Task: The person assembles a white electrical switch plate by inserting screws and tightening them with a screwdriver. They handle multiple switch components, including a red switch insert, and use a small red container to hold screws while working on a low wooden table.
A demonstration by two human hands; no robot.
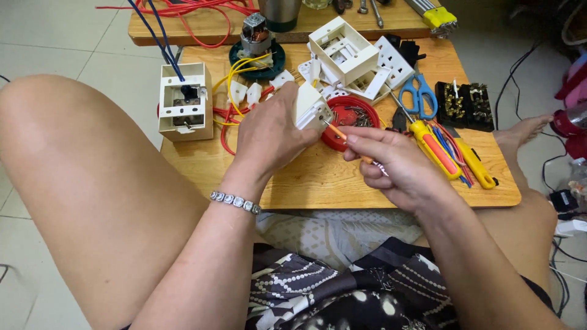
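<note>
A low wooden desk (342, 177) fills the middle of the frame, with a second wooden board (214, 27) across the top edge carrying loops of red wire (195, 15). At centre left of the desk stands a cream plastic switch box (183, 101) with blue wires running into it from above. A white open housing (342, 52) sits at upper centre, with a white socket faceplate (394, 61) just beside it to the right. A small motor on a dark green round base (257, 52) lies at upper centre left, yellow wires curling from it.

The left hand (269, 131), in the centre of the frame, has its grip clamped around a small white plastic part (310, 107), held just above the desk. The right hand (397, 168), at centre right, has its grip closed on a thin orange-handled screwdriver (345, 139), whose tip touches the face of the white part. Just behind the two hands is a red round lid (351, 119) holding small screws. To the right lie blue-handled scissors (419, 91), a yellow and red screwdriver (434, 150) and a yellow utility knife (474, 165), with black terminal blocks (465, 104) at far right.
</note>
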